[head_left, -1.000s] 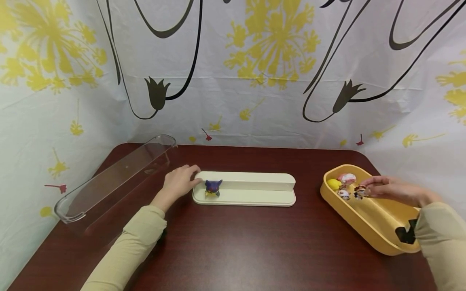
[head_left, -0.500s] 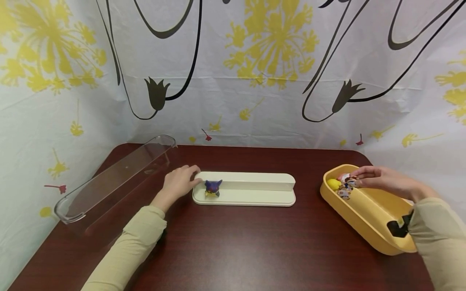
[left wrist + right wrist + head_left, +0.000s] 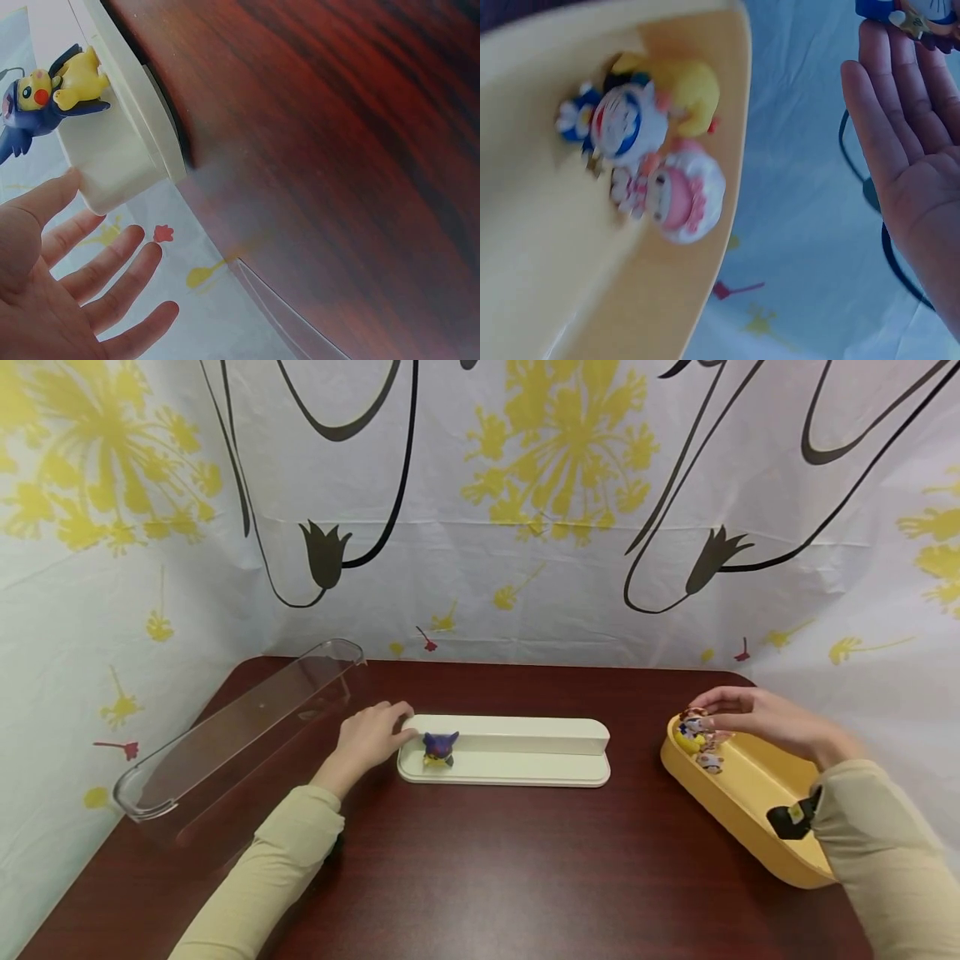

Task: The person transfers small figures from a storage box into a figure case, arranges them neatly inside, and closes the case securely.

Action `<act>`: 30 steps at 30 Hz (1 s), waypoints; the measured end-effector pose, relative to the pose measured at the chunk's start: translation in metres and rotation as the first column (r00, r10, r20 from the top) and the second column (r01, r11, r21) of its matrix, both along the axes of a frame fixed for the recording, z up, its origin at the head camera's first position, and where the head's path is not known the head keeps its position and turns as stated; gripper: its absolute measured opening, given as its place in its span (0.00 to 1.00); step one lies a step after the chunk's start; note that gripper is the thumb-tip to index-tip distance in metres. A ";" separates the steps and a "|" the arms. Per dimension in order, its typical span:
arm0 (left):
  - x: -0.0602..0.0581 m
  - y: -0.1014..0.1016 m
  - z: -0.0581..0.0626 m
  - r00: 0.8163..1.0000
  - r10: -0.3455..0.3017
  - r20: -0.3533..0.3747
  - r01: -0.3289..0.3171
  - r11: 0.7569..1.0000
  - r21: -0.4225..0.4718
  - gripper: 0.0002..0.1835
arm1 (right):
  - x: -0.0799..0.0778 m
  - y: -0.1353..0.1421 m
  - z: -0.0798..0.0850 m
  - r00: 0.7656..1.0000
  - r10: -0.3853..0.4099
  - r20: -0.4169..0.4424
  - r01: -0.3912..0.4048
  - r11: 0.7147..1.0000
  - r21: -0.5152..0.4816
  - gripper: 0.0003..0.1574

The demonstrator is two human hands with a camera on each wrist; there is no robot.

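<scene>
In the head view my left hand rests at the left end of a cream two-step display base. Its thumb touches the base; the other fingers spread loosely in the left wrist view. A Pikachu figurine in a purple-blue costume stands near that end. My right hand holds a small blue-and-brown figurine with a gold star over the far end of a yellow bin. Inside lie a yellow figurine, a blue-and-white one and a pink-and-white one.
A long clear plastic cover lies slantwise at the left of the dark red-brown table. A patterned white curtain hangs close behind the table and along both sides. A dark wrist device sits at my right cuff.
My right hand has moved left and away from me with the figurine, from the bin's middle to above its far end. The left hand and display base have stayed put.
</scene>
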State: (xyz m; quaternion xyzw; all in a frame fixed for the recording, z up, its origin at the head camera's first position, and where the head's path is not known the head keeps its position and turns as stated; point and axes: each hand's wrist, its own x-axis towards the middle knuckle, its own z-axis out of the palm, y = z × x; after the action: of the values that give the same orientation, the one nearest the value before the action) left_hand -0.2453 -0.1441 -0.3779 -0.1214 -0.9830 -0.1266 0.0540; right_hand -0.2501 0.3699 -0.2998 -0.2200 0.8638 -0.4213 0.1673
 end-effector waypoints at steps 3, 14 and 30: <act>0.000 0.000 0.000 1.000 0.003 0.001 -0.003 1.000 -0.002 0.17 | -0.001 -0.010 0.002 0.999 -0.021 -0.036 0.021 1.000 0.007 0.15; -0.001 0.000 -0.002 1.000 0.008 -0.001 -0.008 1.000 -0.008 0.17 | -0.004 -0.047 0.002 0.991 -0.089 -0.102 0.091 0.996 0.008 0.17; 0.000 0.000 0.000 1.000 0.002 0.000 -0.002 1.000 -0.004 0.17 | -0.010 -0.098 -0.013 0.992 -0.016 -0.124 -0.001 0.991 -0.136 0.17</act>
State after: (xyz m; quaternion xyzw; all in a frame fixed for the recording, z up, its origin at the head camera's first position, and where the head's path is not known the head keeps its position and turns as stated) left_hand -0.2451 -0.1444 -0.3781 -0.1205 -0.9834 -0.1247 0.0538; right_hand -0.2598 0.2715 -0.3127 -0.2534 0.8429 -0.4649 0.0958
